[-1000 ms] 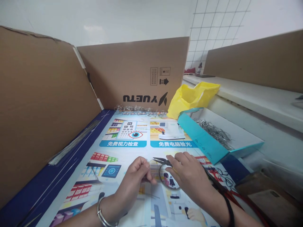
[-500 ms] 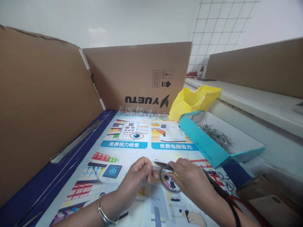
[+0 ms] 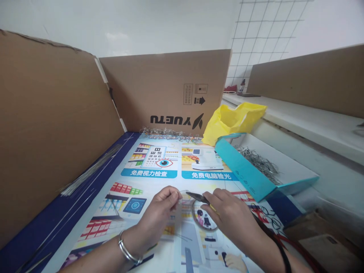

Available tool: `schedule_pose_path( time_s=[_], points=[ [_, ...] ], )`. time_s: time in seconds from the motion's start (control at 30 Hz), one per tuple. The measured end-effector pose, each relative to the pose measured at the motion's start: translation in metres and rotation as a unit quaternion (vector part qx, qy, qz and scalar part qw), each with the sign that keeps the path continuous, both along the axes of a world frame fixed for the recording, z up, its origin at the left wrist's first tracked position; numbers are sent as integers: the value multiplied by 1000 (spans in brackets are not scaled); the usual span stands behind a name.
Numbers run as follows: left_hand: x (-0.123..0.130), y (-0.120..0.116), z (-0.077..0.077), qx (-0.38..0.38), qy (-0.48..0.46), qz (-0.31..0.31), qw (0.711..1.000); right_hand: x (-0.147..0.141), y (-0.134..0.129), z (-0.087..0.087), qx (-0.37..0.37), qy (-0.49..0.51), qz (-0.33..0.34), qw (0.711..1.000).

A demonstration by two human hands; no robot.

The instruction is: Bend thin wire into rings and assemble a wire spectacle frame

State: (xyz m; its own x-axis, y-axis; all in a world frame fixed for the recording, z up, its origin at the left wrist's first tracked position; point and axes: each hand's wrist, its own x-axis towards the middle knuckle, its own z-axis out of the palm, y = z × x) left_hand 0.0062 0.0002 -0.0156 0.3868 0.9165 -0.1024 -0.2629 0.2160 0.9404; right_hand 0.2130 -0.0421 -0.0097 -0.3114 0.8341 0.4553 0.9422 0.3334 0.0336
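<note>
Over the middle of the printed sheet point(image 3: 159, 206), my left hand point(image 3: 163, 210) is closed, thumb against forefinger, pinching a thin wire point(image 3: 183, 191) of which only a short end shows. My right hand point(image 3: 227, 214) is wrapped round the yellow-trimmed handles of a pair of pliers point(image 3: 196, 196). The dark, narrow jaws point left and meet the wire just beyond my left fingertips. Whether the jaws are clamped on it is too small to tell.
A turquoise box point(image 3: 244, 167) holds tangled wire pieces point(image 3: 258, 163). Behind it stands a yellow bag point(image 3: 233, 119). Straight wires point(image 3: 91, 170) lie along the left edge. Cardboard panels point(image 3: 165, 87) wall the left and back. Wire scraps point(image 3: 165, 132) line the back panel.
My left hand has risen slightly and its lower fingers have curled in. The pliers have tilted and shifted a little, staying by the wire.
</note>
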Motion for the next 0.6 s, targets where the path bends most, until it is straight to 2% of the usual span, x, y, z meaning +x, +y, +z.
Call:
schedule_pose_path(
  time_s=[0.17,0.4,0.6],
  points=[
    [2,-2,2,-12,-56,1,998,-3,-1,3,-24,18,3,1000],
    [0,0,1,16,12,27,999,-5,-1,3,-137,106,-3,985],
    [1,3,2,9,60,-17,998,-2,-1,6,-166,98,-14,981]
  ],
)
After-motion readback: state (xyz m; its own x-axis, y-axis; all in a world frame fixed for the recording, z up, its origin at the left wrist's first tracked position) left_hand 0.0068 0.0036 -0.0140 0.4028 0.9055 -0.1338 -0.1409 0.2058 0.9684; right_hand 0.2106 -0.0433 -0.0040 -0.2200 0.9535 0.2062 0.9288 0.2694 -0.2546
